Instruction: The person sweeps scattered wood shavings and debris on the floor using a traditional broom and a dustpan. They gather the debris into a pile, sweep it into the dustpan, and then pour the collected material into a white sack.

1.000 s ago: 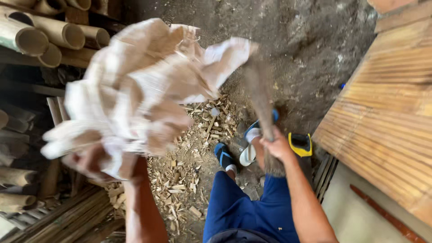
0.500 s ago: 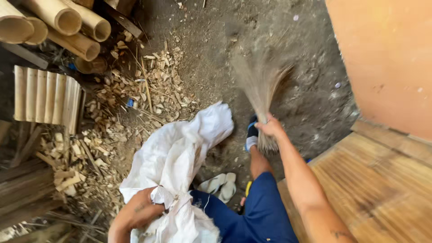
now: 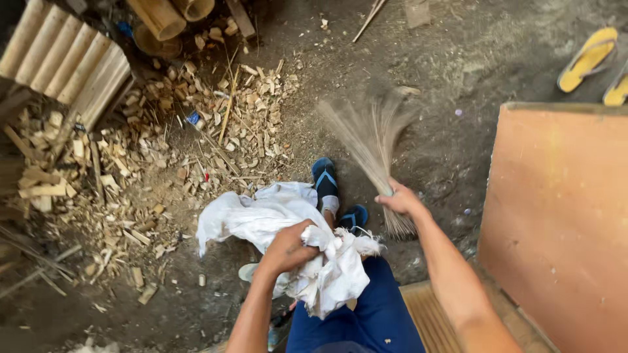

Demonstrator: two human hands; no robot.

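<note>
A: Left hand [image 3: 288, 247] is bunched tight on the white sack [image 3: 288, 225], down by the knees.

B: And the right hand [image 3: 400, 199] is clamped on the broom [image 3: 373, 137], bristles fanned out ahead, wood chips [image 3: 163, 150] off left.

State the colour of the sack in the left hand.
White sack, clearest in the head view.

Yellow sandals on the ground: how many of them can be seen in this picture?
2. One yellow sandal lies on the dirt at the upper right. The second lies just right of it, cut off by the picture's edge above the orange board. Others may be out of view.
</note>
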